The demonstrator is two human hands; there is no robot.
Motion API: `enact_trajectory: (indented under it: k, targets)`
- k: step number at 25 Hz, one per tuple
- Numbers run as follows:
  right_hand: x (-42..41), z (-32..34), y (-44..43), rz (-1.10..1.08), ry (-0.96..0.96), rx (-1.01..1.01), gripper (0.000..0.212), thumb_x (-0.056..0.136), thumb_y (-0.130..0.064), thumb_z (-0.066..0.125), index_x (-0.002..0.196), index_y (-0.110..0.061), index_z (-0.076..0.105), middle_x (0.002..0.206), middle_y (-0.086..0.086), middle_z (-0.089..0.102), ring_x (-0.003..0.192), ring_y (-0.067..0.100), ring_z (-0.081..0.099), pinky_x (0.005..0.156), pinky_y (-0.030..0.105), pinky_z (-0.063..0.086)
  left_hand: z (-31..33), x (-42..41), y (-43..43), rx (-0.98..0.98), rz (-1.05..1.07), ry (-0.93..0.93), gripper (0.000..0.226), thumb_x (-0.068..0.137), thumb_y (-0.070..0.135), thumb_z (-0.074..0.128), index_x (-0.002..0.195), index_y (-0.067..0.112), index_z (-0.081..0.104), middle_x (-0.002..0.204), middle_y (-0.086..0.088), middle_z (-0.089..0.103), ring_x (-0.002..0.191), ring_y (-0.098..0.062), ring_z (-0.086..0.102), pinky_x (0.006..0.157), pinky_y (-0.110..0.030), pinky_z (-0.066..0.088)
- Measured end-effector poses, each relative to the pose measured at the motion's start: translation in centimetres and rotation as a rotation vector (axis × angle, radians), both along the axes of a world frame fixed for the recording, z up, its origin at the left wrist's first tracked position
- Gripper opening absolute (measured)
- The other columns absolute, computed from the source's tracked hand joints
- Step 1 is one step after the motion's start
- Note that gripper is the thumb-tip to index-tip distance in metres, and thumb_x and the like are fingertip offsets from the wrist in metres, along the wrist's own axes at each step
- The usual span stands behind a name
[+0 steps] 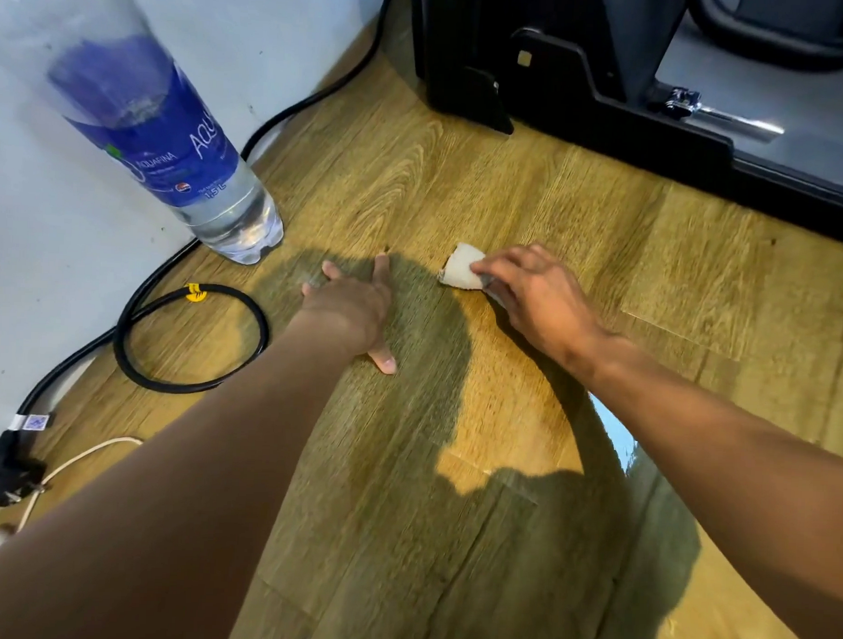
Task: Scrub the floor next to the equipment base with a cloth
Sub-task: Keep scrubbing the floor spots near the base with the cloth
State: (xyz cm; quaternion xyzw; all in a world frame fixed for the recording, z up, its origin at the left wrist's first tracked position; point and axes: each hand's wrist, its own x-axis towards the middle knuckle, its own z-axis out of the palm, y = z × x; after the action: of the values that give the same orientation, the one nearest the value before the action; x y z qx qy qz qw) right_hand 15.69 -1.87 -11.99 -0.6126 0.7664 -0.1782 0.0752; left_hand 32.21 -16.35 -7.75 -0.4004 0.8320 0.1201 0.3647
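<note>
A small folded whitish cloth lies on the wood-pattern floor in the middle of the view. My right hand grips its near end and holds it down against the floor. My left hand rests flat on the floor to the left of the cloth, fingers spread, holding nothing. The black equipment base stands at the top right, a short way beyond the cloth.
A large water bottle with a blue label stands at the left by the white wall. A black cable loops on the floor near it, ending in a plug. A white cord lies at the lower left.
</note>
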Motion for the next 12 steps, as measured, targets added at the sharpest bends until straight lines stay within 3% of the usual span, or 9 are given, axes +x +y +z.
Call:
enact_trajectory:
  k: [2, 6, 10, 12]
  targets:
    - [-2.3, 0.4, -0.1, 0.044, 0.003, 0.016, 0.030, 0.094, -0.021, 0.053, 0.123, -0.016, 0.059, 0.126, 0.008, 0.058, 0.110, 0.025, 0.056, 0.094, 0.038, 0.049, 0.2, -0.4, 0.0, 0.027, 0.016, 0.006, 0.145, 0.058, 0.041, 0.086, 0.142, 0.029, -0.032, 0.151, -0.033, -0.010, 0.138, -0.054, 0.003, 0.108, -0.060, 0.022]
    - [-7.2, 0.9, -3.3, -0.259, -0.003, 0.001, 0.032, 0.094, -0.020, 0.052, 0.125, -0.015, 0.057, 0.129, 0.008, 0.055, 0.117, 0.025, 0.054, 0.100, 0.038, 0.046, 1.1, -0.9, 0.0, 0.051, 0.016, 0.012, 0.145, 0.059, 0.039, 0.087, 0.143, 0.029, -0.032, 0.149, -0.036, -0.009, 0.139, -0.053, 0.002, 0.110, -0.059, 0.018]
    - [-5.5, 0.0, -1.5, -0.087, 0.034, -0.001, 0.030, 0.096, -0.024, 0.048, 0.124, -0.018, 0.058, 0.126, 0.005, 0.057, 0.116, 0.023, 0.053, 0.099, 0.038, 0.046, 1.4, -1.0, 0.3, 0.050, -0.003, -0.008, 0.142, 0.064, 0.037, 0.085, 0.143, 0.026, -0.032, 0.149, -0.037, -0.007, 0.140, -0.049, -0.001, 0.112, -0.058, 0.014]
    - [-8.2, 0.3, -3.1, -0.151, 0.032, -0.004, 0.030, 0.095, -0.024, 0.049, 0.122, -0.018, 0.059, 0.124, 0.006, 0.059, 0.114, 0.025, 0.055, 0.098, 0.039, 0.047, 1.5, -1.0, 0.4, 0.065, 0.013, -0.002, 0.142, 0.063, 0.037, 0.085, 0.143, 0.027, -0.032, 0.149, -0.037, -0.009, 0.140, -0.050, -0.001, 0.112, -0.057, 0.014]
